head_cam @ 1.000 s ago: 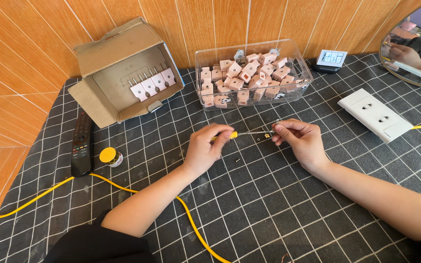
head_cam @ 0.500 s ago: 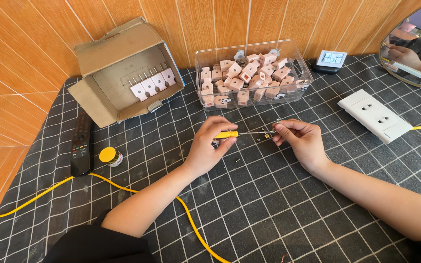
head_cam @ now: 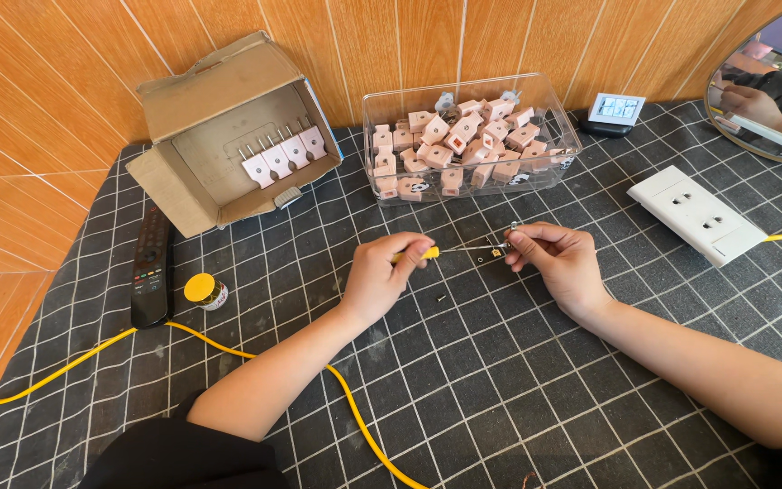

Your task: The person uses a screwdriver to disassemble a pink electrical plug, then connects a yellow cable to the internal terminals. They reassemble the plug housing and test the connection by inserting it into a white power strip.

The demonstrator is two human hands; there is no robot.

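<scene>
- Across the tabletop (head_cam: 518, 380) lies a dark mat gridded in white; behind it, orange wood panelling.
- Clear plastic tub (head_cam: 468, 136) — heaped with pinkish plugs; open cardboard box (head_cam: 228, 136) holds a row more.
- Left hand (head_cam: 382, 276) clenched on a yellow-handled screwdriver (head_cam: 450, 251); right hand (head_cam: 558, 258) pinches a small metal part (head_cam: 502, 251) at its tip.

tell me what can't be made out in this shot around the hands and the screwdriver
Head view only:
- The small metal part at the right hand: too small, and fingers cover it.
- The screwdriver: most of its yellow handle is hidden inside the left hand.
- The yellow cable: passes under the left forearm and is cut off by the bottom edge.
- The tiny loose bit on the mat: too small to identify.
</scene>
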